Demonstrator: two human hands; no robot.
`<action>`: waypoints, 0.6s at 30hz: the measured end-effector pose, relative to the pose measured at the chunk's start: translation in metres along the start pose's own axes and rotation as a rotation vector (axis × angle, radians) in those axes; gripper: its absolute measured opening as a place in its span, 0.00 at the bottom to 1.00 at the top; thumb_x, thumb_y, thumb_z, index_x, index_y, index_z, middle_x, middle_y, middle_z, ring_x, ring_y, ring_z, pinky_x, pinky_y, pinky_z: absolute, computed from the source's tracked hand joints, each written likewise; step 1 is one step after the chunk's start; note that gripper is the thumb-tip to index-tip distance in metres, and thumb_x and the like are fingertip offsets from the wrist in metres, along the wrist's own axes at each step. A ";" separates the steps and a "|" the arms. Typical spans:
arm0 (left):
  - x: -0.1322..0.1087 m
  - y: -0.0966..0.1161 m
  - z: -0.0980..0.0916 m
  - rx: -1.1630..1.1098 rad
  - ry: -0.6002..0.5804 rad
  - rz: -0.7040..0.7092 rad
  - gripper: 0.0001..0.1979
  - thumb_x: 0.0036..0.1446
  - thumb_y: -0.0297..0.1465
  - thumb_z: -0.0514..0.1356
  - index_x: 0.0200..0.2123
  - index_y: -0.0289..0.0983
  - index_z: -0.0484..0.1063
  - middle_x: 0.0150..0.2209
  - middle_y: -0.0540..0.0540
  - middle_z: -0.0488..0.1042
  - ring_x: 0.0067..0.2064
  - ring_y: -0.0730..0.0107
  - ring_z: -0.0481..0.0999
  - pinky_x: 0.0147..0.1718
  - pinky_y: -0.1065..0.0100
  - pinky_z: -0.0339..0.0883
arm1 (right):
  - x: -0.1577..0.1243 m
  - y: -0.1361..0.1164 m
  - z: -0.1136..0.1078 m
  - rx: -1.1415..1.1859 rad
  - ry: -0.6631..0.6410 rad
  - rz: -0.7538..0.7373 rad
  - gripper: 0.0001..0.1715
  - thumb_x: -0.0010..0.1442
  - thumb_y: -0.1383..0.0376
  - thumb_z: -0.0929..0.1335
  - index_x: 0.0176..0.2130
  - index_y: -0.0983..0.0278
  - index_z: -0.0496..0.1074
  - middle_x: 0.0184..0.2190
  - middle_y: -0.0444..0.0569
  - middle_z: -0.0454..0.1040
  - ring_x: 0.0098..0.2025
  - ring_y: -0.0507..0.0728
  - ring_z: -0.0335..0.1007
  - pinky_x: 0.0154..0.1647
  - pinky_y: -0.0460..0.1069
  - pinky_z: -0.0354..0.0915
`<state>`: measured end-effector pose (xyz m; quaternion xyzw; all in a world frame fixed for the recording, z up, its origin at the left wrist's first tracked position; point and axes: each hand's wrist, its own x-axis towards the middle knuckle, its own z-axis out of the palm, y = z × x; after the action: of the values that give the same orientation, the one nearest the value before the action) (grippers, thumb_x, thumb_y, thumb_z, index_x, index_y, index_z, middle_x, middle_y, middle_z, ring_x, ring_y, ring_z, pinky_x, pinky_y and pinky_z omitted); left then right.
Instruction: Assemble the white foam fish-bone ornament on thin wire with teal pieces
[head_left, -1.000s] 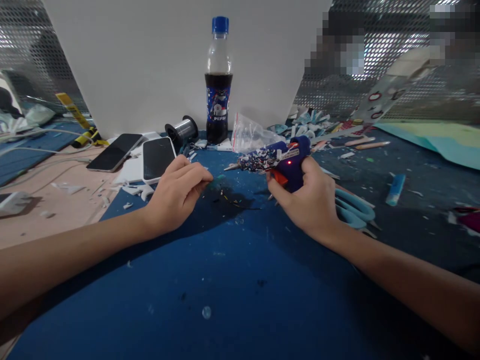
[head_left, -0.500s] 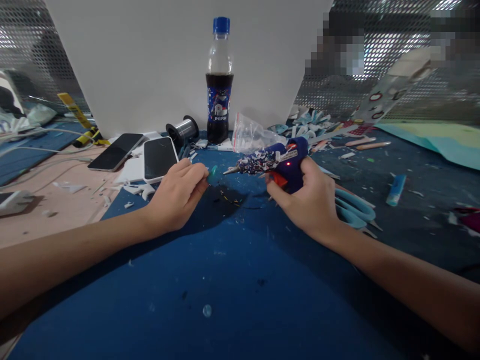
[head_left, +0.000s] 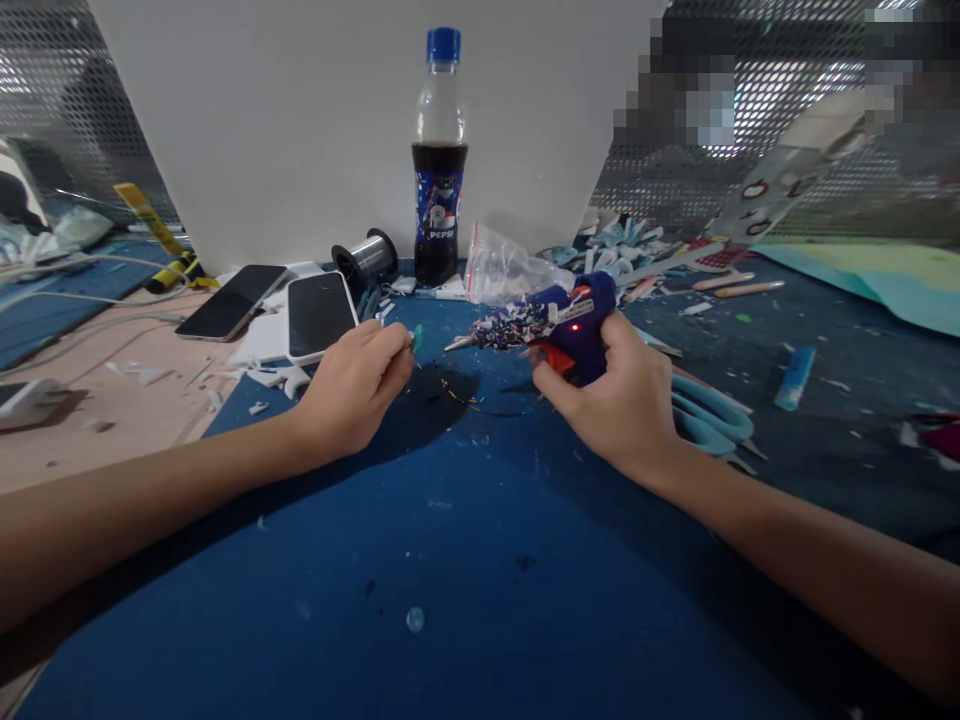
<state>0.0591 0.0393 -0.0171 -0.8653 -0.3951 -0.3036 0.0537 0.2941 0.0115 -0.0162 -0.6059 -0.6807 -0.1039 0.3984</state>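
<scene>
Between the fingertips of my left hand (head_left: 358, 385) is a small teal piece (head_left: 417, 340), too small to make out in full. My right hand (head_left: 611, 400) grips a dark blue glue gun (head_left: 581, 335) by its handle, a finger by the orange trigger (head_left: 553, 358). A red light glows on the gun's side, and its front is crusted with white and coloured scraps. The metal nozzle points left at the teal piece, with a small gap between them. Light blue scissors (head_left: 709, 415) lie beside my right wrist.
A Pepsi bottle (head_left: 439, 200) stands at the back against a white board (head_left: 300, 120). Left of it are a wire spool (head_left: 365, 258) and two phones, one black (head_left: 232, 303), one white-framed (head_left: 321, 315). A plastic bag (head_left: 510, 265), paper scraps (head_left: 622, 240) and a blue stick (head_left: 796, 378) lie to the right.
My left hand and the teal piece have shifted slightly left, away from the nozzle, and the piece appears turned. The glue gun in my right hand has hardly moved.
</scene>
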 end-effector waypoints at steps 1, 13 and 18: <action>0.000 0.000 0.000 0.003 -0.002 -0.004 0.11 0.60 0.25 0.47 0.24 0.38 0.53 0.22 0.51 0.59 0.26 0.72 0.60 0.24 0.69 0.54 | 0.000 0.000 0.000 -0.003 0.001 -0.003 0.14 0.46 0.59 0.69 0.28 0.61 0.60 0.20 0.47 0.68 0.20 0.56 0.64 0.19 0.50 0.58; 0.001 -0.001 0.002 0.000 -0.041 -0.060 0.12 0.60 0.26 0.47 0.23 0.38 0.53 0.22 0.51 0.57 0.25 0.72 0.60 0.23 0.70 0.52 | 0.001 0.001 0.002 -0.018 0.002 -0.014 0.15 0.46 0.59 0.70 0.28 0.61 0.59 0.20 0.47 0.67 0.21 0.56 0.64 0.19 0.49 0.58; 0.001 -0.001 0.002 -0.018 -0.062 -0.065 0.13 0.60 0.26 0.47 0.22 0.38 0.51 0.21 0.52 0.55 0.24 0.73 0.59 0.22 0.70 0.51 | 0.000 0.001 0.003 -0.037 0.031 -0.046 0.16 0.45 0.58 0.69 0.29 0.62 0.59 0.20 0.45 0.66 0.20 0.55 0.63 0.20 0.49 0.58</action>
<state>0.0604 0.0413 -0.0180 -0.8615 -0.4218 -0.2817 0.0235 0.2935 0.0141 -0.0187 -0.5956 -0.6864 -0.1349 0.3950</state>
